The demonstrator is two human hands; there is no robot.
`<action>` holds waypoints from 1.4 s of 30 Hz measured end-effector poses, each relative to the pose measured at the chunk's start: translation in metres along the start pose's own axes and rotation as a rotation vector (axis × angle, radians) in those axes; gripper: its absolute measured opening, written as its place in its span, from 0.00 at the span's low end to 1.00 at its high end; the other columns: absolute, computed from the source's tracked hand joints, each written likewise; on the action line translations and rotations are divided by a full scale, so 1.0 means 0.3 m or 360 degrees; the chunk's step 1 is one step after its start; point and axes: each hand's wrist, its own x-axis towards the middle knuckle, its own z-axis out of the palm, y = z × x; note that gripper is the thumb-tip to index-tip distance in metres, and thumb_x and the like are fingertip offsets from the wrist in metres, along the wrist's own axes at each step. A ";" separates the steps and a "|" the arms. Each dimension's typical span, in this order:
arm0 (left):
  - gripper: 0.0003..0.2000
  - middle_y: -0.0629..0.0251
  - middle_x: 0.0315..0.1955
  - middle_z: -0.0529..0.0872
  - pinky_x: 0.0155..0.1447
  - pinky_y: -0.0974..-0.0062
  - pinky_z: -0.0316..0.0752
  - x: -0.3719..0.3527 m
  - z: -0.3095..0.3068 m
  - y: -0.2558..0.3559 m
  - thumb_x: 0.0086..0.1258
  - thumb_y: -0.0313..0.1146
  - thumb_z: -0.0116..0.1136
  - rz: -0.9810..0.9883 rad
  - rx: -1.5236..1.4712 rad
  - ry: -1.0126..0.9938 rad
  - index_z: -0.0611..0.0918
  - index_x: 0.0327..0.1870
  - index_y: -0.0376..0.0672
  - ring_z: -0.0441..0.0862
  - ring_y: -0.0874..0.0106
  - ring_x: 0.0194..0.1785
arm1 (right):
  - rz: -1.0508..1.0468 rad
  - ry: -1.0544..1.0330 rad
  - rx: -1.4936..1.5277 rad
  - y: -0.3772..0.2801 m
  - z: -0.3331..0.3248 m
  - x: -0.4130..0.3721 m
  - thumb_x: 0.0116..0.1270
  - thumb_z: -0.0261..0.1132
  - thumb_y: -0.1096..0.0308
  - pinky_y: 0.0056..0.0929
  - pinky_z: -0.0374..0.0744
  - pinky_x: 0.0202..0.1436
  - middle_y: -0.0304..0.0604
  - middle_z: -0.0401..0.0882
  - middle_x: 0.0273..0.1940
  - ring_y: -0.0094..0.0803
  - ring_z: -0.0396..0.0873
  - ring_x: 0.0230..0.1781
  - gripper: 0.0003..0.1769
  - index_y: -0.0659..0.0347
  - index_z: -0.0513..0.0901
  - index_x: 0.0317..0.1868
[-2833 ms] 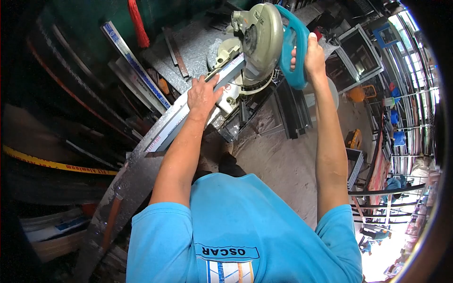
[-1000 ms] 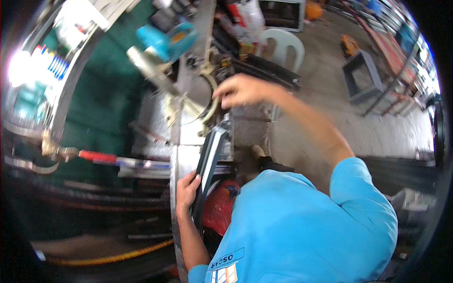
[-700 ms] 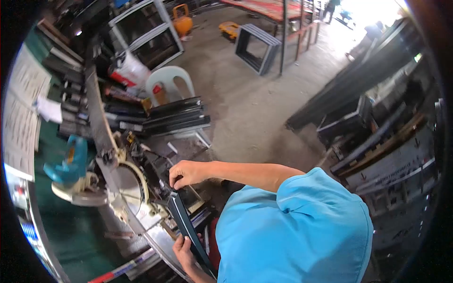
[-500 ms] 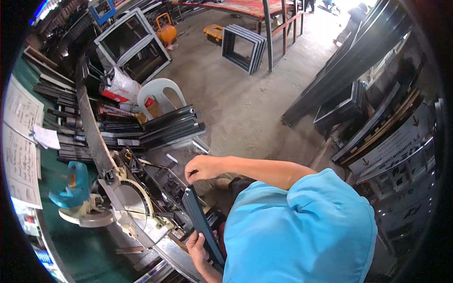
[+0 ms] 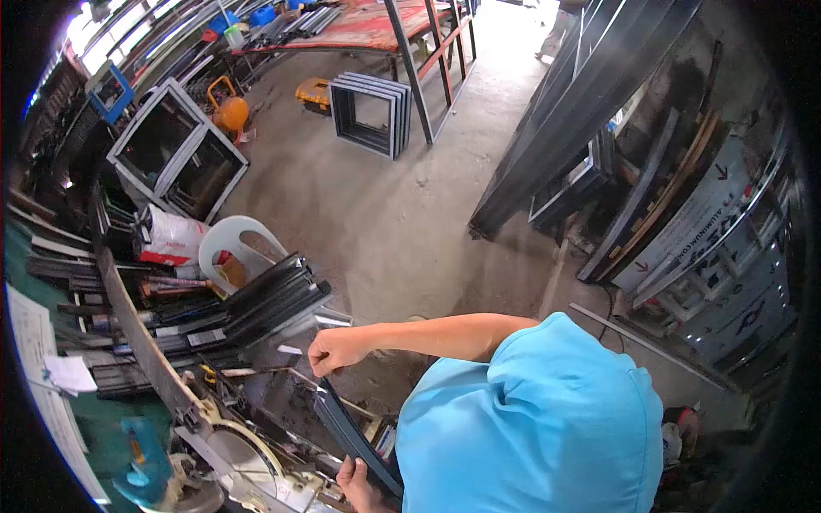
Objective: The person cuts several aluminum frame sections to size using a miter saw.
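The right hand (image 5: pixel 336 349) pinches the upper end of a dark bar (image 5: pixel 346 427), fingers closed on it. At 6 o'clock from it, the left hand (image 5: pixel 357 480) grips the bar's lower end. A saw (image 5: pixel 214 462) lies at 8 o'clock, stacked profiles (image 5: pixel 275 295) at 11, and a white chair (image 5: pixel 233 244) beyond them.

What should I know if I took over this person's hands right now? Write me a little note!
Right hand: pinching the top end of the dark metal strip.
Left hand: gripping its lower end.
Miter saw: beside the strip, no hand on it.
Done: strip is in both hands.
Left: it is not yet set down anywhere.
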 end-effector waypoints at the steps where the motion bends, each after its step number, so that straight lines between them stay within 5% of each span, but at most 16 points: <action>1: 0.16 0.63 0.41 0.87 0.43 0.74 0.78 0.017 0.030 0.013 0.73 0.30 0.67 0.0007 0.0013 -0.0003 0.83 0.59 0.37 0.81 0.72 0.39 | 0.0269 -0.0178 0.0256 0.006 -0.044 0.002 0.69 0.72 0.64 0.32 0.78 0.33 0.39 0.84 0.31 0.27 0.82 0.29 0.12 0.66 0.85 0.37; 5: 0.16 0.62 0.43 0.87 0.46 0.72 0.79 0.148 0.105 0.037 0.73 0.27 0.66 0.0069 -0.0033 -0.0164 0.82 0.59 0.35 0.81 0.72 0.41 | 0.0567 -0.0645 0.0735 0.047 -0.285 -0.018 0.70 0.71 0.63 0.29 0.81 0.34 0.37 0.82 0.29 0.25 0.81 0.29 0.12 0.65 0.84 0.36; 7: 0.18 0.59 0.47 0.87 0.50 0.67 0.80 0.175 0.198 0.132 0.77 0.35 0.63 0.0190 0.0355 -0.0302 0.81 0.61 0.35 0.83 0.68 0.45 | 0.0492 -0.0687 0.0689 0.101 -0.394 -0.032 0.71 0.69 0.62 0.29 0.82 0.35 0.36 0.81 0.29 0.25 0.81 0.30 0.12 0.65 0.84 0.36; 8: 0.15 0.64 0.37 0.90 0.42 0.79 0.77 0.330 0.155 0.016 0.72 0.27 0.67 0.0274 0.0216 -0.0381 0.85 0.55 0.27 0.83 0.77 0.36 | 0.0440 -0.0509 0.0747 0.118 -0.450 -0.046 0.71 0.69 0.61 0.29 0.82 0.35 0.36 0.80 0.29 0.25 0.80 0.29 0.13 0.64 0.83 0.35; 9: 0.15 0.69 0.38 0.88 0.42 0.82 0.74 0.354 0.212 0.052 0.71 0.25 0.68 0.0255 0.0159 -0.0315 0.86 0.56 0.28 0.79 0.82 0.36 | 0.0388 -0.0330 0.0790 0.134 -0.509 -0.058 0.72 0.69 0.60 0.30 0.82 0.35 0.36 0.80 0.28 0.24 0.80 0.29 0.14 0.63 0.83 0.35; 13: 0.14 0.70 0.37 0.87 0.44 0.81 0.74 0.453 0.438 0.215 0.72 0.22 0.64 0.0517 0.0067 -0.0040 0.84 0.56 0.27 0.79 0.81 0.37 | 0.0535 0.0243 0.0795 0.192 -0.670 -0.125 0.76 0.65 0.54 0.31 0.79 0.32 0.37 0.79 0.26 0.25 0.80 0.28 0.21 0.62 0.83 0.30; 16: 0.13 0.71 0.37 0.86 0.46 0.81 0.72 0.555 0.561 0.339 0.75 0.25 0.61 0.0787 0.0057 -0.0128 0.83 0.57 0.27 0.78 0.80 0.40 | 0.0698 0.0389 0.0732 0.275 -0.765 -0.215 0.78 0.63 0.52 0.31 0.80 0.33 0.38 0.80 0.27 0.24 0.80 0.28 0.22 0.64 0.84 0.33; 19: 0.15 0.62 0.48 0.87 0.57 0.75 0.74 0.676 0.657 0.411 0.77 0.26 0.59 0.1051 -0.0107 0.0081 0.81 0.60 0.26 0.80 0.73 0.49 | 0.0881 0.0655 0.0275 0.301 -0.803 -0.307 0.77 0.64 0.53 0.34 0.82 0.38 0.43 0.84 0.32 0.29 0.83 0.32 0.21 0.66 0.85 0.37; 21: 0.15 0.55 0.51 0.87 0.55 0.64 0.80 0.764 0.712 0.498 0.82 0.31 0.53 0.1069 -0.0419 -0.0043 0.79 0.59 0.27 0.84 0.64 0.51 | 0.0651 0.0671 -0.0430 0.344 -0.819 -0.365 0.73 0.68 0.55 0.38 0.84 0.45 0.48 0.86 0.39 0.37 0.85 0.39 0.20 0.67 0.86 0.44; 23: 0.18 0.46 0.60 0.83 0.59 0.58 0.84 0.850 0.741 0.564 0.84 0.35 0.50 0.1101 -0.0712 -0.0056 0.76 0.61 0.26 0.86 0.58 0.56 | 0.0775 0.0627 -0.0276 0.357 -0.823 -0.398 0.69 0.71 0.56 0.41 0.83 0.53 0.52 0.85 0.51 0.43 0.85 0.48 0.21 0.66 0.85 0.52; 25: 0.21 0.46 0.60 0.83 0.61 0.52 0.82 0.915 0.780 0.646 0.83 0.41 0.51 0.0975 -0.1082 0.0136 0.75 0.60 0.29 0.84 0.55 0.54 | 0.0882 0.0554 -0.0294 0.363 -0.800 -0.389 0.66 0.74 0.56 0.41 0.80 0.63 0.54 0.79 0.61 0.46 0.82 0.59 0.30 0.64 0.79 0.63; 31: 0.25 0.59 0.55 0.83 0.61 0.47 0.81 1.273 0.837 0.588 0.85 0.53 0.42 0.0584 -0.1729 0.0074 0.78 0.60 0.37 0.82 0.60 0.55 | 0.0595 0.0245 -0.0933 0.250 -0.729 -0.101 0.58 0.78 0.51 0.46 0.69 0.75 0.58 0.76 0.65 0.53 0.69 0.72 0.47 0.60 0.69 0.74; 33: 0.25 0.62 0.52 0.85 0.59 0.45 0.79 1.378 0.862 0.492 0.85 0.54 0.40 0.0161 -0.1906 0.0116 0.79 0.59 0.39 0.83 0.59 0.54 | 0.0624 0.0031 -0.1108 0.286 -0.739 -0.022 0.58 0.77 0.50 0.48 0.73 0.70 0.59 0.76 0.64 0.56 0.73 0.68 0.45 0.61 0.71 0.71; 36: 0.27 0.61 0.48 0.86 0.57 0.50 0.81 1.508 0.881 0.392 0.86 0.56 0.36 -0.0086 -0.1894 0.0199 0.81 0.56 0.42 0.84 0.60 0.52 | 0.1123 -0.0328 -0.0973 0.404 -0.780 0.112 0.61 0.75 0.54 0.49 0.78 0.63 0.57 0.77 0.62 0.58 0.77 0.63 0.40 0.61 0.71 0.70; 39: 0.25 0.65 0.40 0.87 0.42 0.54 0.82 1.647 0.875 0.318 0.73 0.60 0.62 -0.0565 -0.1350 0.0089 0.84 0.51 0.44 0.86 0.63 0.41 | 0.1126 -0.0312 -0.1151 0.527 -0.812 0.237 0.62 0.72 0.58 0.51 0.79 0.55 0.56 0.79 0.58 0.59 0.80 0.56 0.35 0.63 0.72 0.66; 42: 0.15 0.64 0.37 0.86 0.34 0.60 0.80 1.807 0.949 0.284 0.60 0.32 0.74 -0.0571 -0.1073 0.0317 0.85 0.47 0.43 0.84 0.64 0.32 | 0.1085 -0.0346 -0.1460 0.591 -0.836 0.417 0.63 0.72 0.57 0.52 0.78 0.59 0.57 0.78 0.57 0.58 0.79 0.59 0.36 0.62 0.72 0.68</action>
